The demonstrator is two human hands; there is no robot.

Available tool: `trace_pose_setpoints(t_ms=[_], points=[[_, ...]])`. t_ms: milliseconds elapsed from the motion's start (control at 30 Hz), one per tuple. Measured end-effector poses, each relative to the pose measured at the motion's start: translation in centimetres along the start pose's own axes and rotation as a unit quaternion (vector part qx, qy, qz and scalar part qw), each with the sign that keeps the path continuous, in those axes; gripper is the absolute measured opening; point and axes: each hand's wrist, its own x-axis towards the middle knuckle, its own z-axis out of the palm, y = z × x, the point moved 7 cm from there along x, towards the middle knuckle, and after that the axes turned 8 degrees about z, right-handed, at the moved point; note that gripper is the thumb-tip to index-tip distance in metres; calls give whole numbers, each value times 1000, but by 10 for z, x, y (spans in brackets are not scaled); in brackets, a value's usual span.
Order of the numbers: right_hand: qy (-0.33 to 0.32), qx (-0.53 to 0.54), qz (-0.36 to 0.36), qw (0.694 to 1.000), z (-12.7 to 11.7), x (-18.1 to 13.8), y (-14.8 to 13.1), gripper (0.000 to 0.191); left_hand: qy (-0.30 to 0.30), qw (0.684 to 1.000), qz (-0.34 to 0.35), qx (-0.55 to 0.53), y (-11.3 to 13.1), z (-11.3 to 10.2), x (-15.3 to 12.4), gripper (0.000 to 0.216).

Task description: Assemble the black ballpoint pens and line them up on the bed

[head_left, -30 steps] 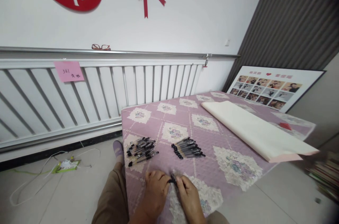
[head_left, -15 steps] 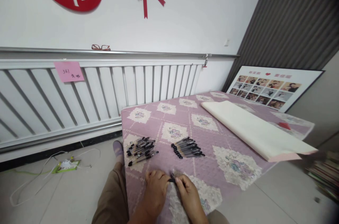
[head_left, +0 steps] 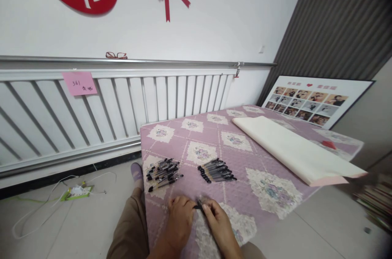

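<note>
Low in the head view, my left hand (head_left: 181,215) is closed with its back up, fingers curled round a pen that it mostly hides. The pen's (head_left: 197,206) black end shows in the gap between my hands. My right hand (head_left: 217,219) pinches a small black part at that end, thumb on top; whether this is a separate cap I cannot tell. Beyond my left hand lies a jumbled heap of clear pens with black caps (head_left: 163,172). Beyond my right hand, a neater row of similar pens (head_left: 217,170) lies side by side, slanting.
A purple flowered cloth (head_left: 183,148) covers the table. A folded cream sheet (head_left: 284,148) lies at the right, before a leaning photo board (head_left: 306,99). The radiator (head_left: 171,95) runs along the wall. A power strip (head_left: 78,192) with cables lies on the floor at the left.
My right hand's fingers have shifted slightly around the black end of the pen. The left hand and both groups of pens look the same.
</note>
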Motion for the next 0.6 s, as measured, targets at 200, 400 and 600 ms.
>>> trace_pose_setpoints(t_ms=[200,400,600], points=[[7,-18,-14,1000,1,1,2,30,4,999,21,27,2,1,0,23],[-27,5,-13,1000,-1,0,1,19,-8,1000,12,21,0,3,0,23],[-24,32,15,999,-4,3,10,22,7,1000,-2,0,2,-3,2,25]])
